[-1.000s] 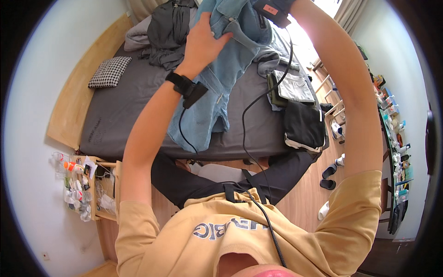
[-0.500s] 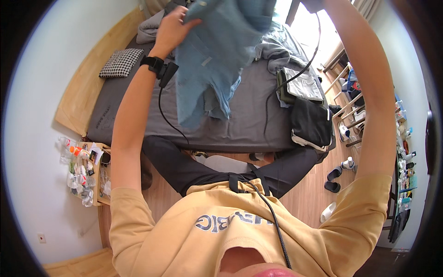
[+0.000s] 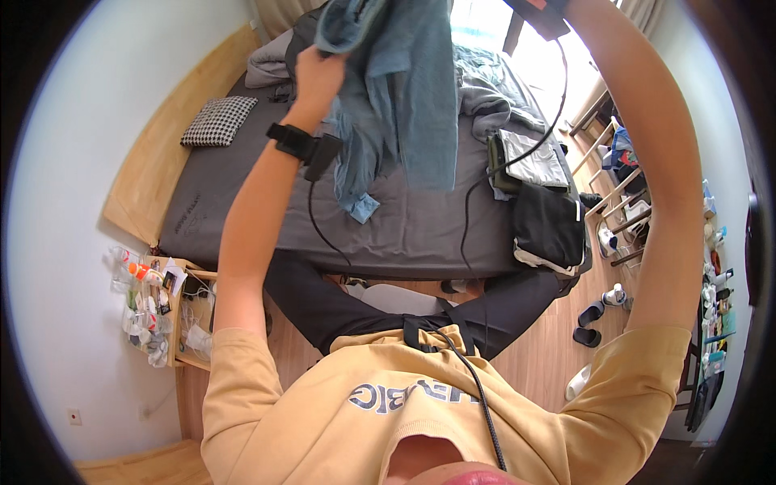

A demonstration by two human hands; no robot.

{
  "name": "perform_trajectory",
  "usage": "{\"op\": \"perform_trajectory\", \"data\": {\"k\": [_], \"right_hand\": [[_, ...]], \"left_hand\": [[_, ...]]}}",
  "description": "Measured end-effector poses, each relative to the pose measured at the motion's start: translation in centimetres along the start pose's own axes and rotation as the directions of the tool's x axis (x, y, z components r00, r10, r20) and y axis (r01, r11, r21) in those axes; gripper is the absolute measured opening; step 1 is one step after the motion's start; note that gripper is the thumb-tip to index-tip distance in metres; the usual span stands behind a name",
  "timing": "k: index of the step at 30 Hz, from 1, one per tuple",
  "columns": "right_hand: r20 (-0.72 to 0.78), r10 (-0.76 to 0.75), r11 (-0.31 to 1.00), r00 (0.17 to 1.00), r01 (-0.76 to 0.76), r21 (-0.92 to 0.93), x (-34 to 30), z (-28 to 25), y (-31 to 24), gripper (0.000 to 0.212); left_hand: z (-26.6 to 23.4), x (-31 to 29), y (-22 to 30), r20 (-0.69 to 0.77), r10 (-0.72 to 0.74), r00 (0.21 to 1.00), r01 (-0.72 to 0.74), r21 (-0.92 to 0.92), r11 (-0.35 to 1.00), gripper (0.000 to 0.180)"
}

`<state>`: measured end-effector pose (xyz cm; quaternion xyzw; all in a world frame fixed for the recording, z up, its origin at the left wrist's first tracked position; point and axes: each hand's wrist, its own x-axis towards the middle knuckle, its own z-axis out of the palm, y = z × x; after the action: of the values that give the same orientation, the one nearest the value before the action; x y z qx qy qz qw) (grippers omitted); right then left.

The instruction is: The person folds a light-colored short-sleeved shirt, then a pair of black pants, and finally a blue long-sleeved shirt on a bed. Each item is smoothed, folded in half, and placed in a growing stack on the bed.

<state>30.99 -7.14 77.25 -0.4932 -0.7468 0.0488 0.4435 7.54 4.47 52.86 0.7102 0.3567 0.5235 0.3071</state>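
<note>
A blue denim garment [image 3: 412, 105] hangs in front of me over the bed, its loose lengths dangling and one small folded end lowest. My left hand [image 3: 320, 81] is closed on its edge, beside a rounded opening like a waistband or cuff. That wrist wears a black strap with a black box and a cable. My right arm reaches up to the top edge, where a dark box [image 3: 540, 19] sits on the wrist. Nearly all of the right hand is cut off there, so its fingers and anything in them are hidden.
Beneath the garment lies a bed with a dark grey sheet [image 3: 234, 218]. A checked pillow [image 3: 220, 121] rests at its left, folded clothes [image 3: 550, 222] at its right edge. A cluttered bedside cabinet [image 3: 190, 311] stands left; slippers [image 3: 588, 323] lie on the floor. Cables hang from both wrists.
The garment has turned and bunched, with its rounded opening now by my left hand. The left hand has moved slightly down and closed around the edge. The right wrist is a little lower.
</note>
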Motion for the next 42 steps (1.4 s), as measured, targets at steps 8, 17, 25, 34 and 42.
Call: {"op": "perform_trajectory", "data": {"k": [8,17,25,34,42], "right_hand": [[-0.208,-0.032,0.689,0.978,-0.13,-0.713,-5.3,-3.9,13.4,0.043],[-0.194,0.222,0.904,0.956,-0.276,-0.328,-11.8,-1.4,20.5,0.045],[0.072,0.051,0.845,0.996,-0.005,-0.535,-15.0,-3.8,24.2,0.05],[0.043,0.106,0.894,0.993,-0.076,-0.443,-19.1,-1.9,18.1,0.049],[0.835,0.295,0.941,0.465,-0.29,-0.172,-36.1,5.8,8.1,0.052]], "left_hand": [[-6.2,3.8,3.5,-0.161,0.488,0.858,-0.44,0.259,0.86,0.047],[-9.0,1.7,7.0,0.375,0.586,0.719,-0.678,0.565,0.47,0.05],[-9.5,4.0,4.4,0.102,0.623,0.775,-0.601,0.423,0.678,0.031],[-12.7,1.0,-1.0,0.471,0.547,0.692,-0.72,0.403,0.565,0.058],[-15.6,-15.5,-2.8,0.955,0.016,0.295,-0.506,0.142,0.851,0.03]]}}
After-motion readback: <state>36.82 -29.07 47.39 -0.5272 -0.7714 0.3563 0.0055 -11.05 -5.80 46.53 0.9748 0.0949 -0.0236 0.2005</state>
